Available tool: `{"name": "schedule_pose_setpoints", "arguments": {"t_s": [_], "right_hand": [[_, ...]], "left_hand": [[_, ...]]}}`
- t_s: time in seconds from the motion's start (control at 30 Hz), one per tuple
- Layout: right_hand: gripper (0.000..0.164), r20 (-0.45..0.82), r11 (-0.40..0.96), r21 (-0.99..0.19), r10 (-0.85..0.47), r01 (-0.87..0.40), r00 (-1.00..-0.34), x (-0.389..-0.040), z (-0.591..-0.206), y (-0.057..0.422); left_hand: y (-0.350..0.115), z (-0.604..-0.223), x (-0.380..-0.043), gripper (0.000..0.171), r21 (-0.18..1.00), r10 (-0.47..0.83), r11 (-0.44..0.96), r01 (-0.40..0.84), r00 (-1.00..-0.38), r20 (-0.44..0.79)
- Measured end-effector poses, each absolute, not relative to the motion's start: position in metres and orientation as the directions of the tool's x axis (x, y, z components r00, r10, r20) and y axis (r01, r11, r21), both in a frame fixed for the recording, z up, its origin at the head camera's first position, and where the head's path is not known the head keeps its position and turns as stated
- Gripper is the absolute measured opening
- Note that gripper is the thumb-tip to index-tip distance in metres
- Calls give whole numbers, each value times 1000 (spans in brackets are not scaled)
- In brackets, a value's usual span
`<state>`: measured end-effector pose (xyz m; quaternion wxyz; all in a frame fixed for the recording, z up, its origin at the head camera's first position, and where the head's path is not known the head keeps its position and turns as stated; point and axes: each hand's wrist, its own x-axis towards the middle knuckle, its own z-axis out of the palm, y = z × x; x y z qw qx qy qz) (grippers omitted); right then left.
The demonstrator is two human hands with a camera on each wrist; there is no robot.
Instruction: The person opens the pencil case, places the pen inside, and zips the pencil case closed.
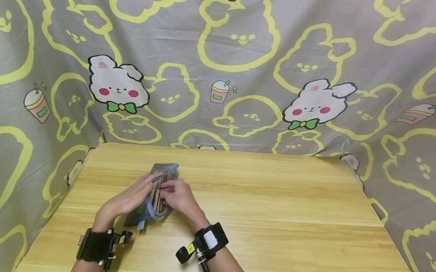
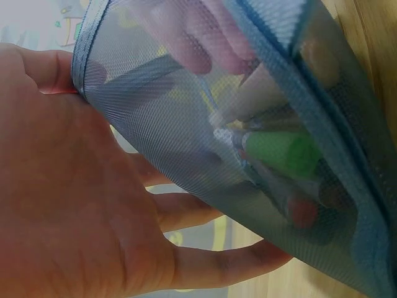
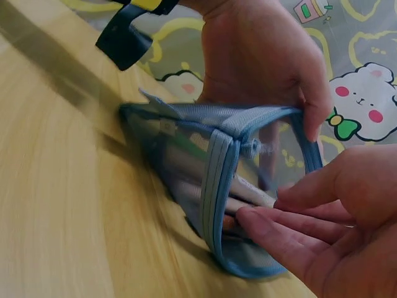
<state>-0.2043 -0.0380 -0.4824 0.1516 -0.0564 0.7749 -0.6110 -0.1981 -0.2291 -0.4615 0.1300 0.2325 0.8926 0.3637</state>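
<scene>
A blue mesh zipper pouch [image 1: 166, 167] stands tilted at the left of the table with its mouth open. My left hand [image 1: 129, 197] grips it from the left, thumb hooked over the rim and fingers spread along the outer mesh [image 2: 142, 127]. From the right, my right hand [image 1: 180, 197] reaches into the mouth; its thumb and fingers pinch a slim pale pen [image 3: 253, 188] among other pen-like sticks. Through the mesh in the left wrist view show a green-ended marker [image 2: 282, 152] and a red-tipped one [image 2: 302, 211]. The lower ends of the sticks are partly hidden by the pouch.
The pouch is on a wood-grain table [image 1: 272, 222]. Grey cloth [image 1: 245, 50] with yellow outlines and white rabbits hangs behind the table and at both sides. A black camera strap [image 1: 97, 245] is on the left wrist, another [image 1: 213, 237] on the right.
</scene>
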Motion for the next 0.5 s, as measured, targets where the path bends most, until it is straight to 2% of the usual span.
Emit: {"name": "schedule_pose_setpoints", "arguments": {"t_s": [0.3, 0.5], "right_hand": [[21, -90, 117, -991, -209, 66, -974, -204, -484, -21], [22, -20, 200, -980, -139, -9, -990, -208, -488, -3]], "left_hand": [[-227, -462, -200, 52, 706, 520, 623, 337, -852, -53], [-224, -462, -199, 53, 693, 515, 640, 332, -855, -66]]}}
